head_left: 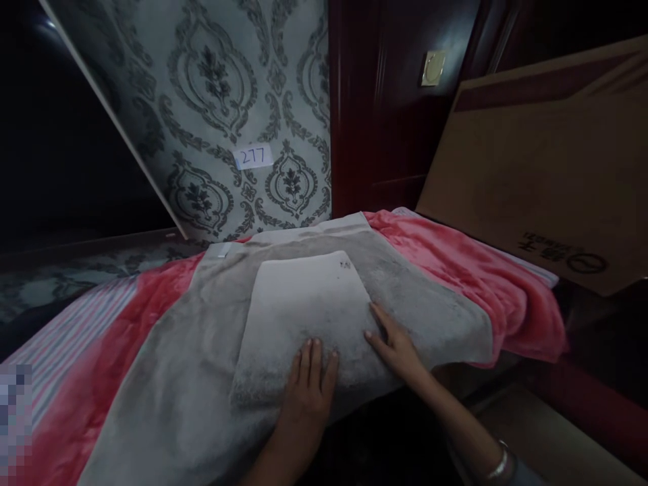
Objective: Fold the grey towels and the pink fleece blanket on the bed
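A small folded white towel (304, 304) lies on top of a larger grey towel (167, 398) spread over a bed. My left hand (306, 388) rests flat on the near edge of the white towel, fingers stretched out and close together. My right hand (392, 341) lies flat at the towel's right near corner, fingers extended along its edge. Neither hand holds anything.
A pink blanket (480, 283) covers the bed under the towels, with a striped sheet (65, 337) at the left. A large cardboard box (547, 169) leans at the right. Patterned wallpaper with a paper label (253, 156) and a dark red door (395, 108) stand behind.
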### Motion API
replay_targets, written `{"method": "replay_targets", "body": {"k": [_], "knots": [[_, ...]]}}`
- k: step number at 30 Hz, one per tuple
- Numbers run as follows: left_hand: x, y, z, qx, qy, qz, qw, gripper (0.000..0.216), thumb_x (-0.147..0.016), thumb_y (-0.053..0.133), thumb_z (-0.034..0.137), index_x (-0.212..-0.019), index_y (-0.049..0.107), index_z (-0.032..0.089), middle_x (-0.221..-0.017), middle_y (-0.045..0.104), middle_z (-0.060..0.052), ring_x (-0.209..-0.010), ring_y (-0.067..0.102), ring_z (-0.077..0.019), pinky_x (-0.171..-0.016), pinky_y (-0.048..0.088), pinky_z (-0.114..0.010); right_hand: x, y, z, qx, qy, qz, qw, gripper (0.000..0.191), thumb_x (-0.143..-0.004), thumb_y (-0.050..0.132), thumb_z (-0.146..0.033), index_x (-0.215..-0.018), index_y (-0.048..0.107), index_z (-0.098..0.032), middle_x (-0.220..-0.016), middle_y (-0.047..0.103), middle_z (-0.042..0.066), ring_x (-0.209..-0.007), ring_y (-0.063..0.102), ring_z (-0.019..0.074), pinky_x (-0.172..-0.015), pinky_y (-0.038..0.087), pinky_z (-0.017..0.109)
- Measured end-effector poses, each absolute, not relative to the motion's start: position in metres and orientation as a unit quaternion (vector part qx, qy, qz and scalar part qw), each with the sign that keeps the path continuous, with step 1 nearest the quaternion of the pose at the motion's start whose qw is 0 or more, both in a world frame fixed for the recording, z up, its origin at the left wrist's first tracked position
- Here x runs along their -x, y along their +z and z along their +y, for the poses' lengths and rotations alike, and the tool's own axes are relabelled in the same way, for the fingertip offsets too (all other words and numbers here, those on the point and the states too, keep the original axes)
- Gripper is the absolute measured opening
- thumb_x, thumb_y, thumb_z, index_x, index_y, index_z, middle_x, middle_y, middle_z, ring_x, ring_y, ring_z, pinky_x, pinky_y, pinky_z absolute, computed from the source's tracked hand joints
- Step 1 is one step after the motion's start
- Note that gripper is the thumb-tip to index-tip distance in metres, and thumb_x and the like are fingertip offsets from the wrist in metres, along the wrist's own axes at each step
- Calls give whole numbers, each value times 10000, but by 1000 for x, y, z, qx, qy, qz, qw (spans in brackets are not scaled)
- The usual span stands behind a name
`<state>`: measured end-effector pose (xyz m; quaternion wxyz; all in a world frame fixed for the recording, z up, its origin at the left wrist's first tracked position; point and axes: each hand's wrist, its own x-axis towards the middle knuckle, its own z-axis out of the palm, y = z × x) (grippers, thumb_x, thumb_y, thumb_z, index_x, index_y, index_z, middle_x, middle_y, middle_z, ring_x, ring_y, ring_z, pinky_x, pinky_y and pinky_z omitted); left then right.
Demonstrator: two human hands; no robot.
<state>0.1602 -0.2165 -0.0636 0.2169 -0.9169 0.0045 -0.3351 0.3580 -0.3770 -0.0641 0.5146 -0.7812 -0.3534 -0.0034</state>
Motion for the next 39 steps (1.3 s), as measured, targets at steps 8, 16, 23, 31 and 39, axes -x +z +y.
{"method": "replay_targets", "body": {"k": [8, 16, 23, 31, 39], "knots": [[-156, -55, -218, 937, -322, -7, 137, 539, -911, 592, 276, -1437, 517, 181, -1427, 586, -200, -1345, 536, -376, -1001, 523, -510, -388, -41, -370, 771, 77, -331, 538, 678, -845, 583, -393, -1488, 495, -196, -1485, 532, 128, -1332, 538, 305, -1139, 417, 544], [-185, 39, -174, 989, -145, -32, 15, 546, -964, 544, 335, -1488, 487, 188, -1565, 458, -154, -1482, 380, -311, -1193, 348, -578, -364, 7, -317, 829, -66, -510, 221, 608, -992, 467, -329, -1573, 381, -170, -1662, 212, 135, -1536, 179, 298, -1222, 269, 544], [-194, 11, -153, 997, -28, -74, -15, 686, -983, 493, 491, -1595, 291, 255, -1672, 210, -160, -1541, 181, -390, -1164, 269, -696, -359, 3, -305, 831, 7, -544, 115, 642, -1032, 440, -482, -1586, 357, -169, -1650, 221, 116, -1535, 165, 311, -1227, 219, 561], [-225, 29, -93, 997, 2, -74, -1, 634, -1009, 436, 502, -1585, 321, 263, -1676, 203, -146, -1559, 158, -335, -1209, 167, -665, -363, -9, -305, 828, -14, -545, 130, 612, -1032, 440, -492, -1579, 381, -224, -1650, 235, 101, -1534, 174, 316, -1220, 220, 579], [-244, 28, -47, 976, -7, -218, -13, 652, -1020, 337, 498, -1598, 280, 200, -1677, 188, -167, -1564, 156, -309, -1193, 247, -638, -361, -4, -309, 826, 4, -544, 149, 596, -1021, 465, -478, -1570, 402, -253, -1647, 250, 87, -1528, 197, 324, -1209, 246, 594]]}}
